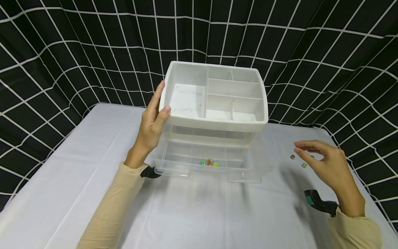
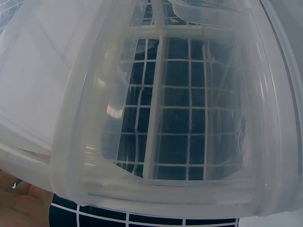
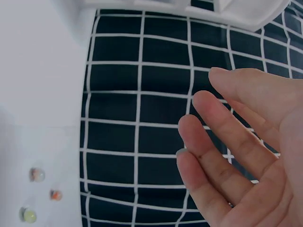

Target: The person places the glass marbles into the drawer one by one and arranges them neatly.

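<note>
A white top tray (image 1: pixel 214 125) with several compartments sits on a clear plastic box (image 1: pixel 199 152). The left hand (image 1: pixel 151 126) grips the tray's left side, thumb over the rim and fingers along the outer wall. Inside the clear box lie small marbles: a green one (image 1: pixel 203 162), an orange one (image 1: pixel 209 162) and a yellow one (image 1: pixel 216 164). To the right of the box the right hand (image 1: pixel 331 166) hangs above the table, fingers bent loosely and nothing held. In the left wrist view the clear box wall (image 2: pixel 170 194) fills most of the picture.
Loose marbles lie on the white-covered table (image 1: pixel 192 218) near the right hand, among them a yellowish one (image 3: pixel 29 216), an orange one (image 3: pixel 56 195) and a pale one (image 3: pixel 37 174). A black curtain (image 1: pixel 130 38) with white grid lines stands behind and at both sides.
</note>
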The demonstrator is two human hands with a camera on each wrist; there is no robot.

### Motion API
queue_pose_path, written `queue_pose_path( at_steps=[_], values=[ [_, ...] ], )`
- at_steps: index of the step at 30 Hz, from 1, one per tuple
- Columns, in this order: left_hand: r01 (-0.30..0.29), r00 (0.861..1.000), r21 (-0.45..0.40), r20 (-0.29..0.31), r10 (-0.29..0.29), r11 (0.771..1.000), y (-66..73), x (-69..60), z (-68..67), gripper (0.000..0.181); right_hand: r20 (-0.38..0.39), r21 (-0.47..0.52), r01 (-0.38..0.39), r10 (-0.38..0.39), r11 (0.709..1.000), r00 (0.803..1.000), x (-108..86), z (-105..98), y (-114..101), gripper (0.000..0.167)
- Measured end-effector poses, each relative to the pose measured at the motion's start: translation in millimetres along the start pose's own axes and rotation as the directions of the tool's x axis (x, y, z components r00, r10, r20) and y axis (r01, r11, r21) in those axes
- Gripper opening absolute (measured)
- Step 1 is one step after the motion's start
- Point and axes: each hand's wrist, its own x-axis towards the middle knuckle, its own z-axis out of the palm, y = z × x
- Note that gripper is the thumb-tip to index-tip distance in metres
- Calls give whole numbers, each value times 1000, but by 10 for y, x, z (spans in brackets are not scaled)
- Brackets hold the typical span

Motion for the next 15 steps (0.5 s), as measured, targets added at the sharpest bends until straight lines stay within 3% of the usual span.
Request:
queue_pose_path(
  at_steps=[15],
  values=[
    [-4,1000,-2,7,4,1000,-24,4,-10,63,52,-22,-83,84,996,995,-44,28,280,20]
  ],
)
